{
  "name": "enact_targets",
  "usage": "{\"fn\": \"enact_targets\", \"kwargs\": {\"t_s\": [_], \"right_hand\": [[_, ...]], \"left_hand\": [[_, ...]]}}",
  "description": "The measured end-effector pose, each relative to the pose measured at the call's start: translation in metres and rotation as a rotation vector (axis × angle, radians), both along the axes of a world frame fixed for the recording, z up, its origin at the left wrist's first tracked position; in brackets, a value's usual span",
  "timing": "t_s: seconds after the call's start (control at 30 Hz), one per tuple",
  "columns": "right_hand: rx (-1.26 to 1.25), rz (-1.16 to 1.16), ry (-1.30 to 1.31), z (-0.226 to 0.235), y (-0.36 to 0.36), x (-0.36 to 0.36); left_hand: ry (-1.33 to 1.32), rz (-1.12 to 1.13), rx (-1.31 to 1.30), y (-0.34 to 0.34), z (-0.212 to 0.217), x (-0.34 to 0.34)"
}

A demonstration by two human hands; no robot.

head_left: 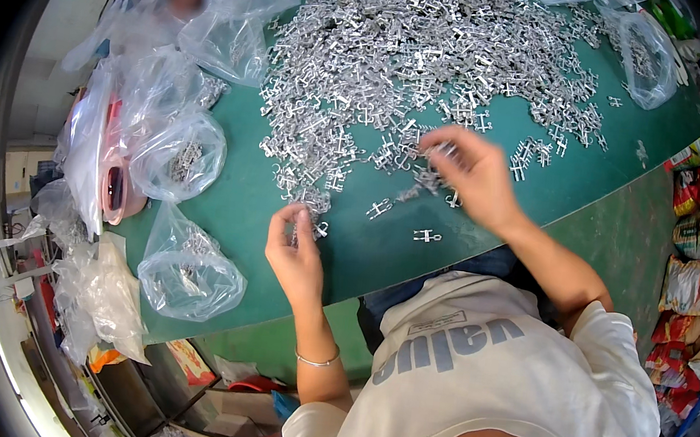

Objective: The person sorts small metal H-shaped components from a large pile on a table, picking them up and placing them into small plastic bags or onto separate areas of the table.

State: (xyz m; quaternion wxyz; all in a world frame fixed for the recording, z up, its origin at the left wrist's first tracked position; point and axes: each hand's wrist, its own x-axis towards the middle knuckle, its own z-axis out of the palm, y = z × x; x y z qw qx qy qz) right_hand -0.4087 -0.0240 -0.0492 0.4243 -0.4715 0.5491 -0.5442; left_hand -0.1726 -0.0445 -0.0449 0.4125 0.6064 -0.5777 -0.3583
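Bright light glints off metal pieces (419, 47), motion blur softens the right hand (480, 179), and blackened edges bow.

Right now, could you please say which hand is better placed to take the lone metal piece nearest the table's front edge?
Probably the right hand: that piece lies closer to it than to the left hand; both look busy.

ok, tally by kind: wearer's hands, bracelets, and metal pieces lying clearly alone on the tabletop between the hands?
Hands: 2, left hand and right hand
Bracelet: 1
Lone metal pieces: 2
Total: 5
Heap excluded: too dense to count.
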Motion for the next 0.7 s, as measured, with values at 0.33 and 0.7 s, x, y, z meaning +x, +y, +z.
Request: {"fn": "enact_targets", "kwargs": {"t_s": [0.33,0.7], "right_hand": [[-0.119,-0.248,0.342,0.015,-0.009,-0.065],[-0.377,0.365,1.002,-0.009,0.000,0.037]], "left_hand": [[0.497,0.073,0.084,-0.007,0.004,-0.002],[0.110,0.051,-0.049,-0.004,0.002,-0.004]]}}
